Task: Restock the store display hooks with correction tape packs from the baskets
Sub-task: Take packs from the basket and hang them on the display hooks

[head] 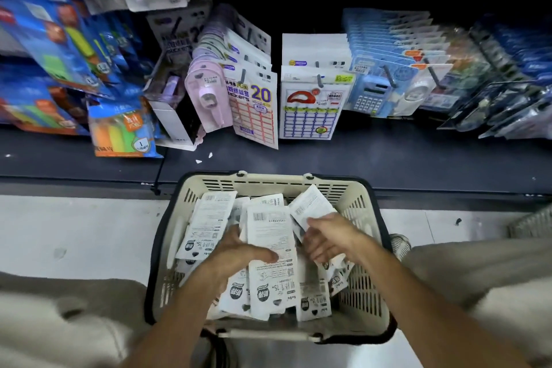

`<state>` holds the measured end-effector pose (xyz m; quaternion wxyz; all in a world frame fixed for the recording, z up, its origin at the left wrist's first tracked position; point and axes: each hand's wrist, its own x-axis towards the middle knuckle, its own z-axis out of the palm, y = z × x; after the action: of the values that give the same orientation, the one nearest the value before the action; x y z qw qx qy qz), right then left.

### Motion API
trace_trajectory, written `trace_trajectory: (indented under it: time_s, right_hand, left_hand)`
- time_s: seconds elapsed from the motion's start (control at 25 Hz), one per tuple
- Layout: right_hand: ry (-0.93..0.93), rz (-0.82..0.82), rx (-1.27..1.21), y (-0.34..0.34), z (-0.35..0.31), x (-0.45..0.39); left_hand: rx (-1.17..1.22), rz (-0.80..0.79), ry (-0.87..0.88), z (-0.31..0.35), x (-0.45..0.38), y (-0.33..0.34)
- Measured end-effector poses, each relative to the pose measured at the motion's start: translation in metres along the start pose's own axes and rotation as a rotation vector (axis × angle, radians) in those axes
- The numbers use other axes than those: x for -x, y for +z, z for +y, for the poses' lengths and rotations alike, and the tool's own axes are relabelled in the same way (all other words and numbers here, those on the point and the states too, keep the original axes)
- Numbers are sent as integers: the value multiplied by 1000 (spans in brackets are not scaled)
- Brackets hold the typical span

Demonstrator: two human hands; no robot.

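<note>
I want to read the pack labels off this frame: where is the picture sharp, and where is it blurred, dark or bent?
Head view: the packs in the basket and the sticker sheets are fairly sharp; the blue packs at left and right smear with blur; the upper shelf is dark; the wide lens bends the edges.

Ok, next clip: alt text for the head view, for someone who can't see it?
Both hands, left hand and right hand, reach into a cream basket piled with white correction tape packs lying face down. Behind it, display hooks hold label stickers, calculators and other stationery.
</note>
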<state>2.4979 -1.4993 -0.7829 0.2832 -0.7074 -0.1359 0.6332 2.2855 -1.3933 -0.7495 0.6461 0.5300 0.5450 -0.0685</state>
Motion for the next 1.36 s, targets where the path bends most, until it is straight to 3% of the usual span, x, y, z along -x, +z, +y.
trace_trajectory:
  time_s: [0.08,0.16,0.24,0.32,0.4,0.48,0.56,0.6,0.64,0.68,0.76,0.8,0.88,1.04,1.28,1.36]
  right_hand:
    - [60,-178,0,-7,-12,6]
    - [35,-503,-214,5,-29,12]
    - [-73,-710,-460,18,-56,20]
    - [-177,-773,-592,25,-89,38]
    - [-299,-733,-650,32,-102,55]
    - [-395,-721,-717,37,-100,70]
    - [-524,-736,-762,41,-100,83]
    - [-569,-720,-793,41,-104,89]
    - [-594,-674,-806,42,-111,93]
    - [-610,-620,-798,43,-117,98]
    - [-631,-523,-770,46,-129,105]
    - [-648,-461,-759,48,-132,108]
    - [-694,-331,-744,52,-141,114]
    - [-753,-221,-709,64,-182,126]
    - [-913,-203,-555,111,-234,139]
    - [-943,-173,-461,122,-240,142]
  left_hand:
    - [-255,81,212,23,24,-9]
    - [-660,184,512,52,50,-20]
    - [-1132,324,878,80,69,-38]
    - [-1522,371,1267,104,79,-62]
    - [-1658,345,1561,116,85,-79]
    - [-1676,475,1686,116,90,-80]
    - [-1523,786,1523,112,93,-75]
    - [-1306,942,1351,113,92,-74]
    - [-995,973,1155,115,94,-76]
    - [-600,820,960,120,102,-78]
    - [285,278,729,127,117,-78]
    - [488,125,632,131,114,-77]
    - [588,-22,593,137,108,-77]
    - [868,-70,702,150,121,-91]
    - [810,172,751,152,145,-139]
    - [800,117,694,144,153,-150]
